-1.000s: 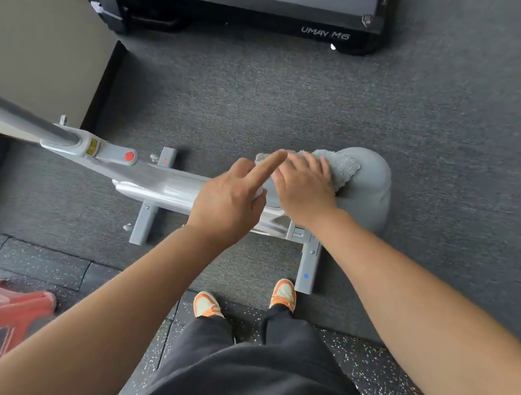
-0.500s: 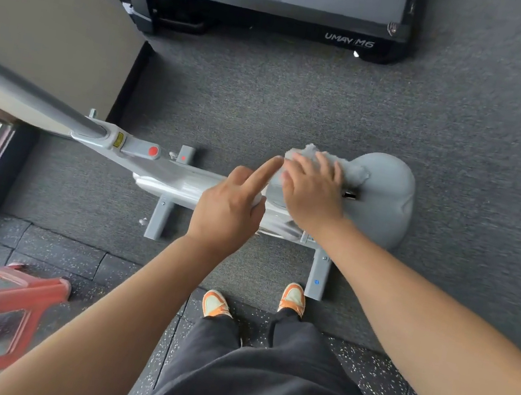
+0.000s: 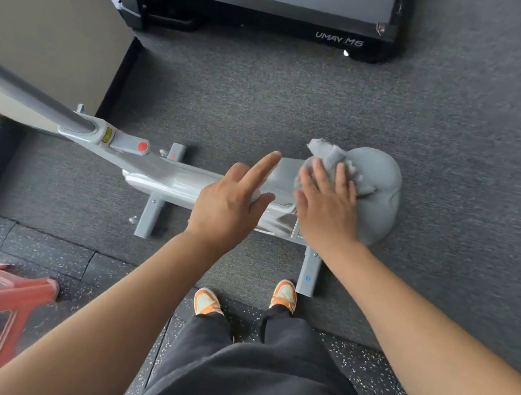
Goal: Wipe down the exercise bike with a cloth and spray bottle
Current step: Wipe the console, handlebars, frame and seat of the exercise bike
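Since the earlier frame the right hand has slid the grey cloth further back onto the front of the grey saddle of the exercise bike, and the bunched cloth now pokes out beyond the fingertips. Right fingers are spread flat, pressing the cloth down — palm over the frame just ahead of the saddle. Left hand hovers above the frame beside it, index finger extended, other fingers loosely curled, holding nothing — no spray bottle in view.
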A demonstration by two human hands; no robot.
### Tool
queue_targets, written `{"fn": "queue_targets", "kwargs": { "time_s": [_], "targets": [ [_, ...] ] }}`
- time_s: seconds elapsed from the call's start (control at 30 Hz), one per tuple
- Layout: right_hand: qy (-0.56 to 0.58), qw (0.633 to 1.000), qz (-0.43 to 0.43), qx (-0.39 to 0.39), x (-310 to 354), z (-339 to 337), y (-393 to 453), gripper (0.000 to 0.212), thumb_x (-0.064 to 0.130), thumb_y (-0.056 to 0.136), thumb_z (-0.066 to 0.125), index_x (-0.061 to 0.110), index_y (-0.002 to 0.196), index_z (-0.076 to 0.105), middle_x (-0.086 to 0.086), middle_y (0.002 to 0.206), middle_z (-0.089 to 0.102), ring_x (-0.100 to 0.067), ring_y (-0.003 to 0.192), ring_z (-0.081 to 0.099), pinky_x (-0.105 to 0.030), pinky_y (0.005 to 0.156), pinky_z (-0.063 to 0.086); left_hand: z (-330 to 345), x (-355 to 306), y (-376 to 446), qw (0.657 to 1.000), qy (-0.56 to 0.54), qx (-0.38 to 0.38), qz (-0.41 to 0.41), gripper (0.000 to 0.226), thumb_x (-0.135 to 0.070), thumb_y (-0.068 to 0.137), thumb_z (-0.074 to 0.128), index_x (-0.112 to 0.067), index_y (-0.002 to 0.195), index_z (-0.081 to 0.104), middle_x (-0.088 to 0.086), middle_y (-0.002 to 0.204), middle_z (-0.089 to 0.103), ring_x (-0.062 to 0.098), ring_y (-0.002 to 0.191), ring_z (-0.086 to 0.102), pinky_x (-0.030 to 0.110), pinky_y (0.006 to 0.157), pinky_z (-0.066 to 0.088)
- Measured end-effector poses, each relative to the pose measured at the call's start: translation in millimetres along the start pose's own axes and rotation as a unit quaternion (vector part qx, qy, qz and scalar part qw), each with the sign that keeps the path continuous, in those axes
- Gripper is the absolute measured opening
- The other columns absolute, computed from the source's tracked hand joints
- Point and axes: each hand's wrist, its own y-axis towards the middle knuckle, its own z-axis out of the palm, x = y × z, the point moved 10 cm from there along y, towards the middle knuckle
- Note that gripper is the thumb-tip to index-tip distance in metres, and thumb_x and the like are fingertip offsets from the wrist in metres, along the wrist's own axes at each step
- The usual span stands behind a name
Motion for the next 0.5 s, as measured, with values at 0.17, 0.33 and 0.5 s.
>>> {"fn": "queue_targets", "kwargs": {
  "time_s": [0.17, 0.33, 0.5],
  "targets": [
    [0.006, 0.997, -0.074, 0.017, 61.1, 6.4, 15.5, 0.053, 0.038, 0.093, 0.029, 0.017, 0.136, 0.049, 0.0, 0.151, 0.042, -0.041, 0.142, 0.024, -0.057, 0.11, 0.027, -1.8, -1.9, -2.0, 1.0, -0.004, 0.009, 0.018, 0.068, -0.034, 0.087, 0.069, -0.034, 0.146, 0.034, 0.005, 0.1, 0.057, 0.033, 0.07, 0.058, 0.037, 0.053, 0.047],
    [-0.051, 0.989, -0.138, 0.01, 48.0, 7.2, 3.0, 0.053, 0.025, 0.092, 0.03, 0.02, 0.144, 0.037, 0.004, 0.156, 0.031, -0.038, 0.142, 0.026, -0.051, 0.109, 0.031, -1.8, 1.2, 0.1, 1.0, -0.012, 0.012, 0.013, 0.069, -0.026, 0.088, 0.067, -0.034, 0.147, 0.032, 0.004, 0.104, 0.054, 0.031, 0.075, 0.057, 0.033, 0.056, 0.042],
    [-0.099, 0.988, -0.114, -0.031, -17.3, 11.3, -45.8, 0.056, 0.028, 0.097, 0.044, 0.02, 0.15, 0.027, 0.004, 0.16, 0.019, -0.036, 0.146, 0.014, -0.05, 0.115, 0.016, 2.5, -0.9, 1.4, 1.0, -0.02, 0.008, 0.011, 0.069, -0.025, 0.089, 0.068, -0.033, 0.147, 0.032, 0.006, 0.105, 0.056, 0.034, 0.074, 0.058, 0.035, 0.056, 0.043]
  ]
}}
